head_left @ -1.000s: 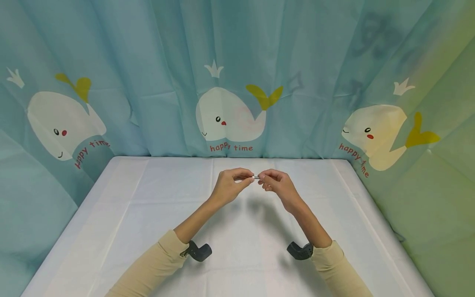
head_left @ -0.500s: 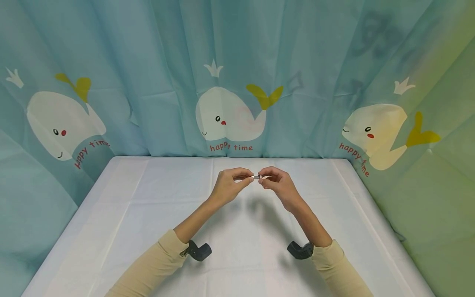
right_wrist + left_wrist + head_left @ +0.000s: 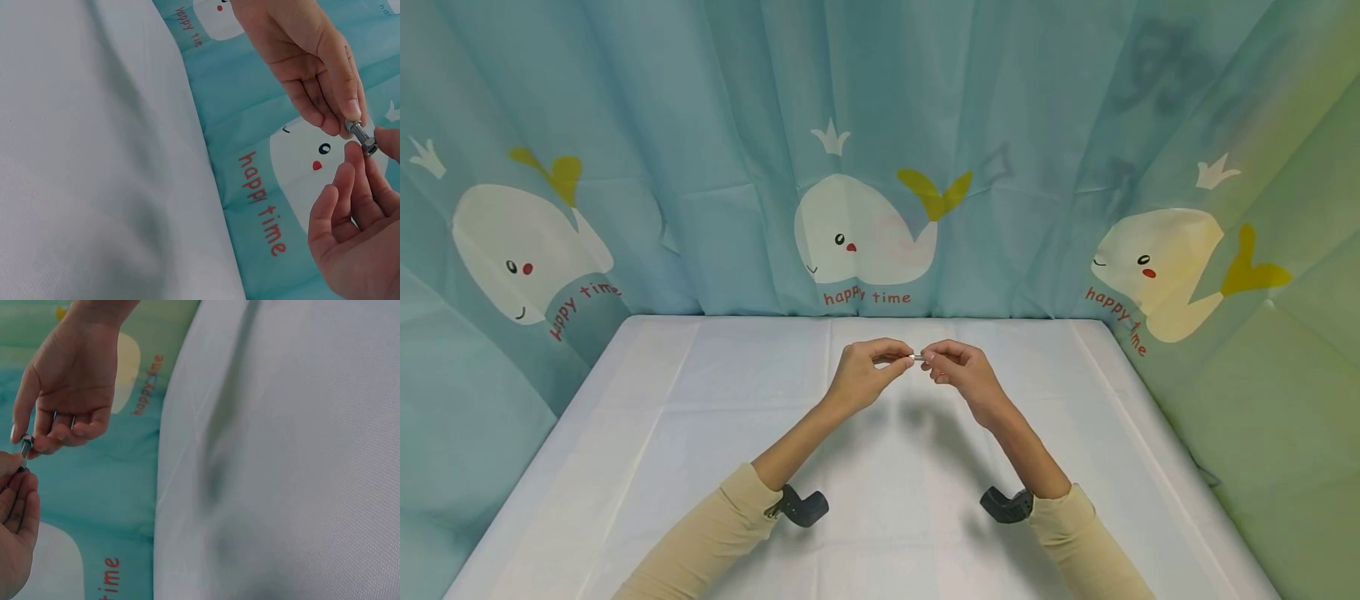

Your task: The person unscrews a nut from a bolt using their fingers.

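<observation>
Both hands meet above the far part of the white table, with a small metal bolt (image 3: 359, 132) between them. My left hand (image 3: 862, 377) pinches one end of the bolt between thumb and fingertips. A shiny hex nut (image 3: 370, 147) sits at the bolt's other end, threads showing between it and the left fingertips. Around the nut are the thumb and index finger of my right hand (image 3: 967, 373), pinching it; the other fingers are loosely bent. In the left wrist view the nut (image 3: 27, 439) shows beside the right fingertips, while the left fingers partly cover the bolt.
A white cloth covers the table (image 3: 737, 433). Behind it hangs a blue-green curtain (image 3: 730, 250) printed with whales and "happy time". Dark wrist camera mounts (image 3: 805, 509) stick inward from both sleeves. The hands' shadows fall on the cloth.
Half a second ago my right thumb and index finger stood further apart, showing more of the bolt; now they close around its end again, as one second ago. My left hand stays in place.
</observation>
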The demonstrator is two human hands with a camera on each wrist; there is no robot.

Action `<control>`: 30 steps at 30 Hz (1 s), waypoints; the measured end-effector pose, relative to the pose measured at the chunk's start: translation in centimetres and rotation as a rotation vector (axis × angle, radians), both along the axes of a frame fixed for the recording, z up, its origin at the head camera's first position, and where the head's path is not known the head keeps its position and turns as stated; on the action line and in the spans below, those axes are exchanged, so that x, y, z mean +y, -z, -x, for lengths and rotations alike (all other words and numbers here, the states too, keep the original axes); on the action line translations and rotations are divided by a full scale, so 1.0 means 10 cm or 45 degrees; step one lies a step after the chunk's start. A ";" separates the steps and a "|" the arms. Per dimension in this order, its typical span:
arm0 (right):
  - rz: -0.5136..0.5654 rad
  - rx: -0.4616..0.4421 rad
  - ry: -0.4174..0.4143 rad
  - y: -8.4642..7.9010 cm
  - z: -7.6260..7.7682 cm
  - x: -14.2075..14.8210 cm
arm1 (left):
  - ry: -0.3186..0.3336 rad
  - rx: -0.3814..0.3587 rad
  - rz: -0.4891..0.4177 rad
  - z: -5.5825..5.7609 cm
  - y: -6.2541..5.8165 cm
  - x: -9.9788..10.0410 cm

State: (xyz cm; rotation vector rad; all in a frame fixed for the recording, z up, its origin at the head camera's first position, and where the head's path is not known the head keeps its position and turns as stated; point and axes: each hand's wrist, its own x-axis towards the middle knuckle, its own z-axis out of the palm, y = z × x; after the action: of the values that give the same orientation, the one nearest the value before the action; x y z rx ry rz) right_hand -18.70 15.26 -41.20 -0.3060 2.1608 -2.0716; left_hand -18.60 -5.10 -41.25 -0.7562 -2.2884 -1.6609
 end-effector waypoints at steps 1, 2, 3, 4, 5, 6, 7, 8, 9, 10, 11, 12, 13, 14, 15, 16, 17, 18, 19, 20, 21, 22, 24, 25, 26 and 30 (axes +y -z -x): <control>0.001 0.006 -0.003 0.00 0.00 0.00 | 0.000 0.003 0.001 0.00 0.00 0.00; 0.004 0.014 -0.005 0.00 0.00 0.00 | 0.000 0.006 0.002 0.00 0.00 0.00; 0.007 0.024 -0.007 0.00 -0.01 0.00 | -0.001 0.007 0.003 0.00 0.00 0.00; 0.009 0.036 -0.013 0.00 -0.01 0.00 | -0.003 0.007 0.003 0.00 0.00 0.00; 0.008 0.049 -0.019 0.00 -0.01 0.00 | -0.006 0.006 0.005 0.00 0.00 0.00; 0.010 0.062 -0.026 0.00 -0.01 0.00 | -0.007 0.005 0.008 0.00 0.00 0.00; 0.011 0.075 -0.031 -0.01 -0.01 0.00 | -0.008 0.003 0.013 0.00 0.00 -0.01; 0.012 0.085 -0.036 -0.01 -0.02 0.00 | -0.009 0.000 0.015 0.00 0.01 -0.01; 0.013 0.095 -0.042 -0.01 -0.02 0.00 | -0.010 -0.002 0.015 0.00 0.01 -0.01; 0.014 0.102 -0.047 -0.01 -0.02 0.00 | -0.009 -0.002 0.015 0.00 0.01 -0.01; 0.018 0.105 -0.050 -0.01 -0.02 0.00 | -0.009 -0.003 0.015 0.00 0.01 -0.01; 0.022 0.105 -0.052 -0.01 -0.02 0.00 | -0.009 -0.005 0.013 0.00 0.01 -0.01; 0.023 0.105 -0.053 -0.01 -0.02 0.00 | -0.010 -0.007 0.012 0.00 0.01 -0.01; 0.023 0.104 -0.056 -0.01 -0.02 0.00 | -0.009 -0.008 0.009 0.00 0.01 -0.01; 0.024 0.102 -0.059 -0.01 -0.03 0.00 | -0.009 -0.010 0.005 0.00 0.01 -0.01; 0.023 0.098 -0.062 -0.01 -0.03 0.00 | -0.008 -0.010 0.002 -0.01 0.01 -0.01; 0.020 0.094 -0.064 -0.01 -0.03 0.00 | -0.008 -0.014 0.000 0.00 0.01 -0.01; 0.016 0.087 -0.064 -0.01 -0.03 0.00 | -0.008 -0.015 -0.002 0.00 0.01 -0.01; 0.012 0.079 -0.063 -0.01 -0.03 0.00 | -0.009 -0.015 -0.003 0.00 0.01 -0.01; 0.008 0.067 -0.059 -0.01 -0.03 0.01 | -0.008 -0.012 -0.004 0.00 0.01 -0.01; 0.008 0.051 -0.052 -0.01 -0.02 0.01 | -0.008 -0.012 -0.007 0.00 0.01 -0.01; 0.008 0.035 -0.043 -0.01 -0.02 0.01 | -0.008 -0.010 -0.008 0.00 0.01 -0.01; 0.015 0.002 -0.022 0.00 -0.01 0.01 | -0.007 -0.012 -0.011 0.00 0.01 0.00; 0.018 -0.010 -0.013 0.00 -0.01 0.01 | -0.007 -0.012 -0.012 0.00 0.01 0.00; 0.021 -0.021 -0.004 0.00 0.00 0.01 | -0.006 -0.014 -0.014 0.00 0.01 0.00; 0.025 -0.017 -0.002 -0.01 0.00 0.01 | -0.010 -0.012 -0.016 0.00 0.01 0.00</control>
State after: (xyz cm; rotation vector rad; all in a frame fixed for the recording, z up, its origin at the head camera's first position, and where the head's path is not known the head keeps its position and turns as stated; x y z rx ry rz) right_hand -18.67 15.34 -41.13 -0.2955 2.1337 -2.0887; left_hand -18.58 -5.05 -41.31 -0.7372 -2.2826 -1.6771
